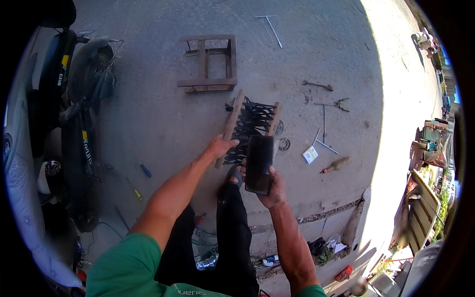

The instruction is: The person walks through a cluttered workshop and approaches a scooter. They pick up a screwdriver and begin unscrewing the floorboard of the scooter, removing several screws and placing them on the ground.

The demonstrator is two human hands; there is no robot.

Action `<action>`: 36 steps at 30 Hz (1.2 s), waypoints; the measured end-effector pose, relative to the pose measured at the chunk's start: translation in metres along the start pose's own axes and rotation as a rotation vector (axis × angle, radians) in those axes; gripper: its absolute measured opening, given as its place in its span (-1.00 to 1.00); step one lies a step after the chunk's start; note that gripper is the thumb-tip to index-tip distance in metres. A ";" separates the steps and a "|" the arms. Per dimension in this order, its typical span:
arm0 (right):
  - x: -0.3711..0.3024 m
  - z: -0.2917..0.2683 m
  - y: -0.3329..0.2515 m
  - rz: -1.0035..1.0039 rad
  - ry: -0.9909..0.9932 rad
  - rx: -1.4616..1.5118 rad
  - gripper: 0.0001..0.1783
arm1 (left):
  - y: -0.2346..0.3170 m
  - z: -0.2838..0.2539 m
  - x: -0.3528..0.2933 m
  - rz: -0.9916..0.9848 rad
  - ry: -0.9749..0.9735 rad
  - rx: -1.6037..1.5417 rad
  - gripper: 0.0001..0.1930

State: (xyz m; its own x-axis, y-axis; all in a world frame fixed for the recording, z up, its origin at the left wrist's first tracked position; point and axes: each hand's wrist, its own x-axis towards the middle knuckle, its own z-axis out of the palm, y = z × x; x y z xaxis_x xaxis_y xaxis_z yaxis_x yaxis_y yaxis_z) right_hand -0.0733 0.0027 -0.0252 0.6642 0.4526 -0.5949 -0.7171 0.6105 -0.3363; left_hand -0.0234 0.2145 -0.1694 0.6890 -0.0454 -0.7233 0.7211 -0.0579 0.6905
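My left hand (220, 147) is closed around the left wooden rail of a small folding stool (255, 115), whose seat is woven from black straps between two wooden bars. In my right hand (273, 190) is a black smartphone (259, 165), held upright with a dark screen. The phone covers the lower right part of the stool. Beyond the stool, a brown wooden stool frame (203, 64) without a seat rests on the ground. My foot in a sandal (237, 175) shows just below the woven stool.
Right of the stool lie pliers (341, 104), a wrench (317, 86), T-handle wrenches (326, 147), a white card (310, 154) and a bottle (336, 165). Another T-handle wrench (274, 32) is farther off. At left stand a scooter (81, 148) and screwdrivers (144, 169). A broken concrete edge (326, 214) crosses nearby.
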 end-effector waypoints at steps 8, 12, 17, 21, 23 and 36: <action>0.120 -0.104 -0.031 0.236 -0.036 -0.093 -0.24 | -0.018 0.023 0.047 -0.039 0.063 0.140 -0.56; 0.156 -0.129 -0.029 0.289 0.024 -0.043 -0.27 | -0.038 0.021 0.057 -0.069 0.023 -0.017 -0.49; 0.159 -0.159 -0.029 0.258 0.163 -0.038 -0.49 | -0.066 0.018 0.032 -0.061 0.096 0.043 -0.54; 0.141 -0.146 -0.034 0.177 0.309 -0.162 -0.48 | -0.099 -0.009 -0.031 -0.057 0.207 0.086 -0.52; 0.132 -0.134 -0.030 0.086 0.541 -0.490 -0.41 | -0.129 -0.015 -0.062 -0.128 0.277 0.124 -0.55; 0.083 -0.059 -0.015 0.042 0.269 -1.088 -0.49 | -0.283 -0.109 -0.329 -0.441 0.663 0.154 -0.64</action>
State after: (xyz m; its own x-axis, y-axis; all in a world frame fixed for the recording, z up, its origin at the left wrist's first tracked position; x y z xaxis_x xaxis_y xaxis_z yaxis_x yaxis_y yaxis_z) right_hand -0.0197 -0.0073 -0.1129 0.6627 0.2235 -0.7148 -0.6281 -0.3541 -0.6930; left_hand -0.4465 0.3540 -0.1264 0.2789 0.6115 -0.7404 0.9515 -0.0714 0.2994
